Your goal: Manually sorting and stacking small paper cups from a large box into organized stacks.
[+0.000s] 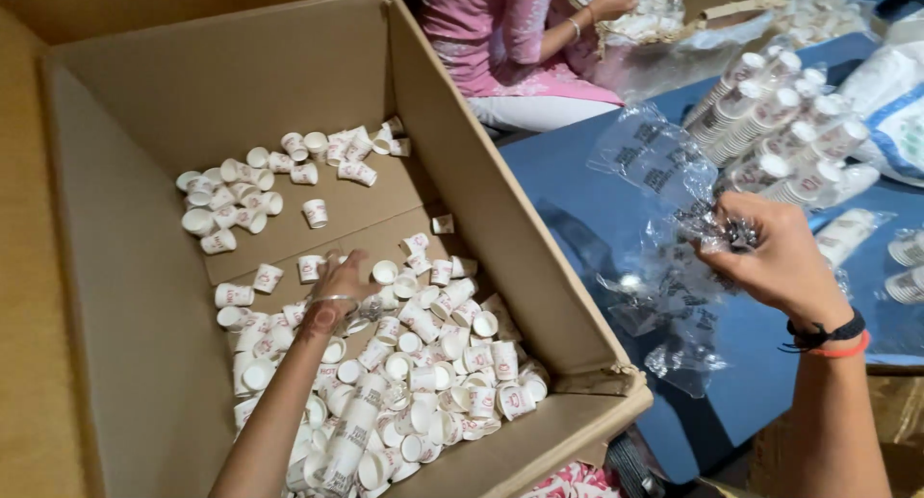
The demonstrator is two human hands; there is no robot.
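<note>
Below, large open brown cardboard box (144, 267), strewn with small white paper cups (423, 363). Left hand (337, 286) inside, fingers loosely curled over cups, grasp unclear. Right hand (780, 257) over blue surface (577, 200), fingers pinched on crinkled clear plastic sleeve (674, 219); best kept taut.

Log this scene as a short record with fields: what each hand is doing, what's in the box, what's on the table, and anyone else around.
left hand: left hand reaches down into the cardboard box, among the loose paper cups
right hand: right hand pinches a clear plastic bag over the blue table
box contents: many small white cups, scattered in two clusters
table: bagged cup stacks lying on their sides
nearby: another person in pink handles cups at the far side
</note>
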